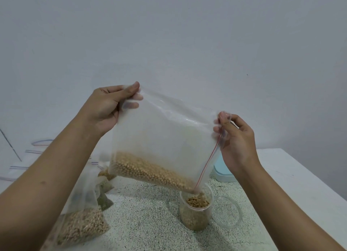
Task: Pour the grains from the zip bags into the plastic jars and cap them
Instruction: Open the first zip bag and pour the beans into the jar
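Note:
I hold a clear zip bag tilted in the air, its red-striped zip mouth pointing down to the right. My left hand pinches its upper left corner; my right hand pinches the upper end of the zip edge. Yellow round grains lie along the bag's lower side and spill from its lowest corner into an uncapped clear plastic jar standing on the table. The jar is filled with grains nearly to its top.
A clear round lid lies just right of the jar. Several other zip bags of grains stand at the left on the speckled mat. A pale blue container sits behind my right hand. The white table's edge runs along the right.

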